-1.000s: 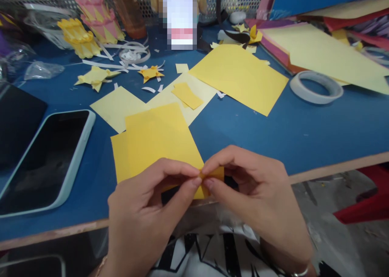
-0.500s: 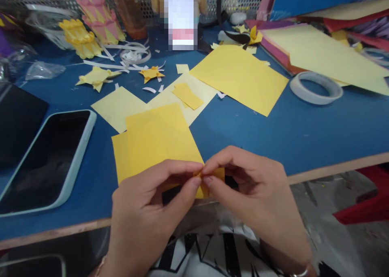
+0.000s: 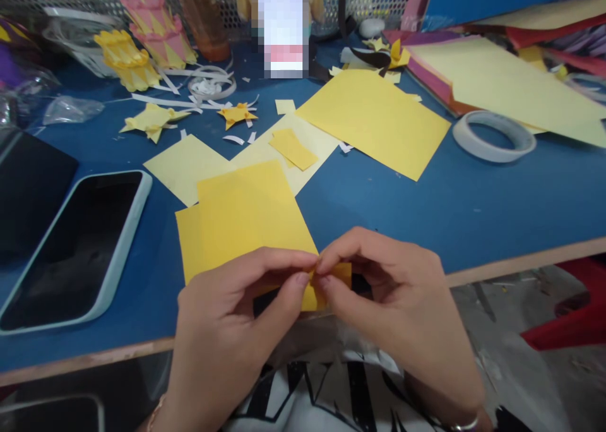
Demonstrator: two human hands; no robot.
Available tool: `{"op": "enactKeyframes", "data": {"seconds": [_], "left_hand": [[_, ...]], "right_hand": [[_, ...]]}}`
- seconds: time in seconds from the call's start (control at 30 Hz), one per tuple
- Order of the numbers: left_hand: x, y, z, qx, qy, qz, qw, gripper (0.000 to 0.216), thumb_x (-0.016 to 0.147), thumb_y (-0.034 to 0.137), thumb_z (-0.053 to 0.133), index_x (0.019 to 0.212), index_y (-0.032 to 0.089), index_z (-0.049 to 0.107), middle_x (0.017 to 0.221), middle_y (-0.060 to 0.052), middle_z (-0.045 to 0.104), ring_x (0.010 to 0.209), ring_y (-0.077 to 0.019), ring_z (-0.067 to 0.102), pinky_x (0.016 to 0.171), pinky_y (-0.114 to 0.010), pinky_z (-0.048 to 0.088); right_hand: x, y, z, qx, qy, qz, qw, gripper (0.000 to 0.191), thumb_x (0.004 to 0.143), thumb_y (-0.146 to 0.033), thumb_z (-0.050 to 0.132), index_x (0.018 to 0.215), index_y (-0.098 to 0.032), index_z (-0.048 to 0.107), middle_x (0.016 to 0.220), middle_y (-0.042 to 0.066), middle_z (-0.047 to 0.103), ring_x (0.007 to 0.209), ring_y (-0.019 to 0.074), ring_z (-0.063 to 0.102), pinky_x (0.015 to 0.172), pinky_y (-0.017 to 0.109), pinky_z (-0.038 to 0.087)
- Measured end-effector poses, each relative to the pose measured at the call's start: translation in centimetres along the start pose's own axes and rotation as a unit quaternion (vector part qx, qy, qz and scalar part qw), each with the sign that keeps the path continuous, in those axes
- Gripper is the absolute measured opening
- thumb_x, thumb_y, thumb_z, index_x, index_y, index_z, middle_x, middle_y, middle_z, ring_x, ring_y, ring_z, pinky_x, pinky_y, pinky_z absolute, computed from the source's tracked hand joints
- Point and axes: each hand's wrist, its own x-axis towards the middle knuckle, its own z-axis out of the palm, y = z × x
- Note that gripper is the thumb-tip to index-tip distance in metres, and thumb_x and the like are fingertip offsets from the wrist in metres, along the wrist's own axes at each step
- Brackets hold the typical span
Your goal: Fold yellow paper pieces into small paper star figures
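My left hand (image 3: 227, 331) and my right hand (image 3: 398, 306) meet at the table's front edge, fingertips pinched together on a small folded piece of yellow paper (image 3: 338, 273). Only a bit of that piece shows between the fingers. Just behind my hands lies a stack of yellow paper sheets (image 3: 246, 217) on the blue table (image 3: 426, 211).
A phone in a pale case (image 3: 76, 249) lies at the left beside a dark tablet (image 3: 28, 192). A large yellow sheet (image 3: 374, 122), a tape roll (image 3: 495, 136), folded paper stars (image 3: 150, 121), paper lanterns (image 3: 142, 40) and stacked coloured sheets (image 3: 511, 78) fill the back.
My hands stay pinched on the small yellow piece; the fingers shift only slightly. The view has drifted a little.
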Motion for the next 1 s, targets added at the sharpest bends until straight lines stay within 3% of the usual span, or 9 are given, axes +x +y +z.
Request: {"op": "enactKeyframes", "data": {"seconds": [0.43, 0.53, 0.63, 0.83, 1.0], "left_hand": [[-0.02, 0.11, 0.41, 0.017, 0.015, 0.005, 1.0, 0.022, 0.079, 0.013, 0.061, 0.079, 0.034, 0.067, 0.072, 0.017, 0.068, 0.061, -0.0022, 0.065, 0.062, -0.007, 0.055], [0.04, 0.04, 0.43, 0.019, 0.009, 0.019, 1.0, 0.023, 0.079, 0.01, 0.059, 0.08, 0.032, 0.064, 0.072, 0.018, 0.066, 0.062, 0.0009, 0.064, 0.062, -0.001, 0.051], [0.14, 0.0, 0.51, 0.017, 0.006, 0.032, 0.999, 0.024, 0.079, 0.008, 0.058, 0.082, 0.031, 0.062, 0.073, 0.019, 0.066, 0.065, 0.004, 0.063, 0.064, 0.005, 0.046], [0.26, -0.08, 0.59, -0.01, -0.046, 0.028, 0.998, 0.025, 0.079, 0.009, 0.057, 0.09, 0.031, 0.059, 0.077, 0.014, 0.065, 0.07, -0.0014, 0.064, 0.067, -0.004, 0.052], [0.26, -0.19, 0.64, -0.027, -0.041, 0.026, 0.998, 0.026, 0.078, 0.005, 0.056, 0.09, 0.029, 0.056, 0.071, 0.012, 0.062, 0.063, -0.0008, 0.062, 0.062, -0.002, 0.05]], "right_hand": [[0.0, -0.23, -0.03, -0.013, -0.014, 0.006, 1.0, 0.017, 0.072, -0.001, 0.058, 0.071, -0.018, 0.06, 0.065, -0.01, 0.061, 0.057, 0.0008, 0.054, 0.051, 0.008, 0.04], [0.08, -0.13, -0.07, -0.013, -0.025, 0.008, 1.0, 0.016, 0.074, -0.003, 0.058, 0.072, -0.018, 0.06, 0.065, -0.009, 0.06, 0.056, 0.0011, 0.053, 0.05, 0.008, 0.04], [0.11, -0.05, -0.09, 0.002, -0.038, 0.016, 0.999, 0.016, 0.074, -0.002, 0.057, 0.071, -0.018, 0.056, 0.064, -0.008, 0.058, 0.055, 0.0019, 0.051, 0.049, 0.009, 0.04], [0.02, 0.09, -0.31, 0.055, -0.049, 0.044, 0.996, 0.02, 0.076, -0.004, 0.055, 0.071, -0.02, 0.044, 0.072, -0.004, 0.059, 0.059, 0.0066, 0.053, 0.051, 0.016, 0.045], [0.07, 0.09, -0.46, 0.055, -0.07, 0.046, 0.995, 0.022, 0.076, -0.004, 0.053, 0.071, -0.021, 0.04, 0.075, -0.002, 0.061, 0.061, 0.0082, 0.055, 0.053, 0.018, 0.047]]}}
